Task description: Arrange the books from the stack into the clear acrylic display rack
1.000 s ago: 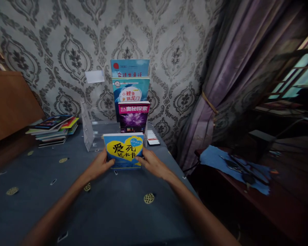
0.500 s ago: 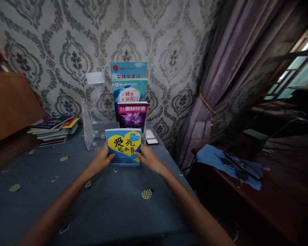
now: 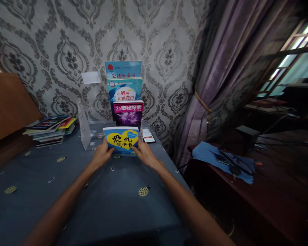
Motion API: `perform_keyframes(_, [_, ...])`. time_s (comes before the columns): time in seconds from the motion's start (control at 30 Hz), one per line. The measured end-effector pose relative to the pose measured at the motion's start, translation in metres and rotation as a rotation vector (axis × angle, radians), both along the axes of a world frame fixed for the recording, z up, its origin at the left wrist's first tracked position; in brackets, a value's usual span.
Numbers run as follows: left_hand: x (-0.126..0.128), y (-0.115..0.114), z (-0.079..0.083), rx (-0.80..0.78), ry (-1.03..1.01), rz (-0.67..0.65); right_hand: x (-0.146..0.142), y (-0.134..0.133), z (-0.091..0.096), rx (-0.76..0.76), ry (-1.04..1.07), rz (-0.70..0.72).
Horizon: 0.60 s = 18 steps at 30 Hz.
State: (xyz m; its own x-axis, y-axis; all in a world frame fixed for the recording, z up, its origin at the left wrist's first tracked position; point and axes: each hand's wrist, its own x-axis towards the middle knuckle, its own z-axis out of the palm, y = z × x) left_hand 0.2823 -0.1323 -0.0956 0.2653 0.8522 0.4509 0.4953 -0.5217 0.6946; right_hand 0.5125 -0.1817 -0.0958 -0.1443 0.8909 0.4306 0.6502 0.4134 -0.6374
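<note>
A blue book (image 3: pixel 122 140) with a yellow heart on its cover is held between my two hands, in front of a clear tiered stand (image 3: pixel 84 128). My left hand (image 3: pixel 102 153) is closed on its left edge, thumb on the cover. On the right edge my right hand (image 3: pixel 144 152) grips it the same way. The book's top leans back, toward the stand. Behind it, stepped upward in the stand, are a purple-and-pink book (image 3: pixel 128 114), a teal book (image 3: pixel 124 89) and a light blue book (image 3: pixel 123 69). The stand's lowest part is hidden by the held book.
A pile of several books (image 3: pixel 50 130) lies on the left of the blue patterned tablecloth (image 3: pixel 92 201). A phone (image 3: pixel 149 137) rests right of the stand. Further right, a dark red table (image 3: pixel 231 194) bears a blue cloth (image 3: pixel 205 154) with glasses. A purple curtain (image 3: pixel 202 89) hangs behind.
The blue book, held in both hands, has risen slightly and tilted further back; its lower edge is now higher. The whole view has shifted a little.
</note>
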Motion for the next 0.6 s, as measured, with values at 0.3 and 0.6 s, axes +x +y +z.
perform_keyframes(0.3, [0.007,0.002,0.013,0.086,0.01,0.011,0.006,0.009,0.017,0.061,-0.029,-0.032])
perform_keyframes(0.6, [0.019,0.016,0.049,0.249,-0.017,-0.031,0.017,0.02,0.054,0.218,-0.036,-0.066])
